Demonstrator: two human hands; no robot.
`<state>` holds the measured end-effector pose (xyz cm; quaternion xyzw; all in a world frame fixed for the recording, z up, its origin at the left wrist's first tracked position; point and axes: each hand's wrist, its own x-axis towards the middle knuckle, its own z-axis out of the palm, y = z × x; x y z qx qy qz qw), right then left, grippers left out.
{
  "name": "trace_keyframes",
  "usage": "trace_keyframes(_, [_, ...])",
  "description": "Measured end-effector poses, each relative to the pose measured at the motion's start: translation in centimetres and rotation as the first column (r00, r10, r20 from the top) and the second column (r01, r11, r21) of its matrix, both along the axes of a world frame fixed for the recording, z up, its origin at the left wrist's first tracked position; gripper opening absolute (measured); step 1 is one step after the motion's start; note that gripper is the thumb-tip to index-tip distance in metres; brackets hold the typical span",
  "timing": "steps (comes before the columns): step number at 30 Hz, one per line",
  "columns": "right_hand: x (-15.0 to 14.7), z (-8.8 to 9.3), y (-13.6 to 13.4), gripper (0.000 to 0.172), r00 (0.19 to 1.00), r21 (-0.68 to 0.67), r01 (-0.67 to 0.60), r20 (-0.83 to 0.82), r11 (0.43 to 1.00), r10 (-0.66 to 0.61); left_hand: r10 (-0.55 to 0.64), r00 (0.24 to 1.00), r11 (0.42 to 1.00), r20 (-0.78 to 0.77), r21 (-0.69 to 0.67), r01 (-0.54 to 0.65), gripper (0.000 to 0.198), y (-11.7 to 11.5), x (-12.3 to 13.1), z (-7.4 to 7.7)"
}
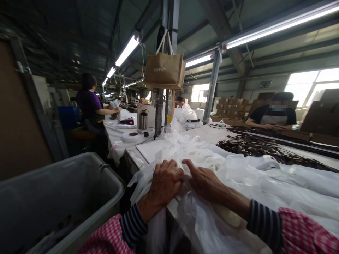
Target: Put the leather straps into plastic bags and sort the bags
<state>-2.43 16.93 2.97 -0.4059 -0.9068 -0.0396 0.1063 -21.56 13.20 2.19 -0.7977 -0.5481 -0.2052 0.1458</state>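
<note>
Seems to be gathering or parting thin white plastic [196, 151], heaped on the desk [208, 134] and draping over its near edge, with the left hand [165, 180] curled down onto it and the right hand [205, 180] just beside, index finger extended. Cannot tell whether pinching a layer with either, given partly hidden fingertips. Probably calls next for a sure hold on one fold, without dragging the rest along.
</note>
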Motion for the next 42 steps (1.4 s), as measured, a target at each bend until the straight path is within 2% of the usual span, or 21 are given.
trace_keyframes(3, [0.0,1.2,0.0,0.058,0.999,0.03,0.03,0.04,0.999,-0.031,-0.013,1.0,0.999,-0.019,-0.044,0.012,0.012,0.2,-1.0,0.7])
trace_keyframes(7, [0.5,2.8,0.2,0.029,0.982,0.059,0.096,0.155,0.994,-0.104,-0.017,1.0,0.996,-0.01,-0.086,0.017,0.01,0.5,-1.5,1.3])
trace_keyframes(9, [1.0,3.4,0.3,0.022,0.973,0.074,0.107,0.198,0.992,-0.12,-0.017,1.0,0.995,0.012,-0.097,0.018,0.012,0.7,-1.5,1.4])
trace_keyframes(18, [4.3,4.3,0.3,0.013,0.976,0.099,0.063,0.203,0.993,-0.082,-0.024,1.0,0.989,0.02,-0.148,0.027,0.012,1.0,-1.3,2.2])
trace_keyframes(23, [6.0,4.0,0.6,0.011,0.99,0.002,0.037,0.138,0.999,-0.037,-0.046,0.999,0.984,0.024,-0.173,0.05,0.015,0.8,-0.8,2.5])
trace_keyframes(28, [6.5,3.2,1.7,0.013,0.994,-0.111,0.06,0.102,0.992,-0.048,-0.084,0.994,0.978,0.069,-0.184,0.096,0.009,1.5,0.0,1.7])
trace_keyframes(31, [6.0,4.2,1.5,0.016,0.985,-0.149,0.055,0.169,0.987,-0.03,-0.105,0.987,0.972,0.119,-0.199,0.127,0.009,1.8,0.3,1.5])
trace_keyframes(33, [4.9,5.2,1.1,0.024,0.977,-0.115,0.058,0.209,0.992,-0.032,-0.113,0.985,0.968,0.127,-0.209,0.138,0.009,1.9,0.3,1.6])
trace_keyframes(36, [2.2,5.9,0.7,0.045,0.993,-0.071,-0.039,0.107,0.997,0.047,-0.14,0.981,0.963,0.134,-0.213,0.166,0.011,1.9,-0.1,2.0])
trace_keyframes(38, [0.3,5.3,0.8,0.044,0.997,-0.088,-0.069,0.037,0.994,0.072,-0.189,0.969,0.95,0.156,-0.219,0.221,0.015,2.2,-0.6,2.3])
trace_keyframes(42, [-2.5,2.5,0.9,0.033,0.999,-0.076,0.021,-0.028,0.997,-0.023,-0.328,0.925,0.894,0.193,-0.253,0.37,0.018,3.8,-2.8,3.1])
